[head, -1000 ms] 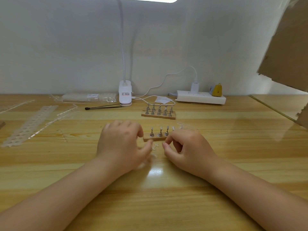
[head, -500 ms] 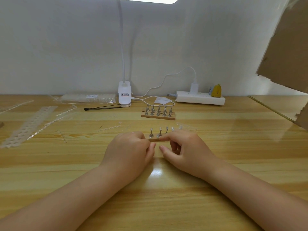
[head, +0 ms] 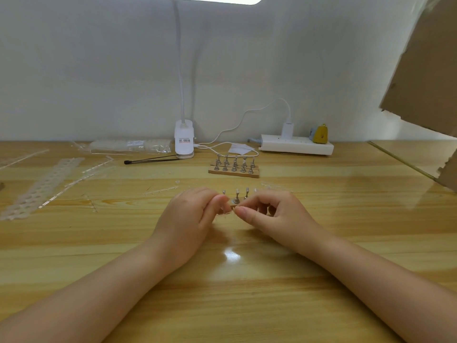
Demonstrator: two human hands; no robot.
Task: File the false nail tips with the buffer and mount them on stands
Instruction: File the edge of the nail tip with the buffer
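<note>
The fingers (head: 243,211) of the right hand (head: 274,214) and those of the left hand (head: 190,219) meet in a pinch on a small clear plastic nail tip (head: 226,211), held just above the glossy yellow wooden bench (head: 321,243). Right behind it stands a small wooden strip of metal stands (head: 237,198), partly hidden by both hands. Farther back sits a second wooden strip of metal stands (head: 234,168), then a white clip lamp (head: 184,142) and a white power strip (head: 296,147). Clear plastic nail-tip frames (head: 42,186) lie to the left.
</note>
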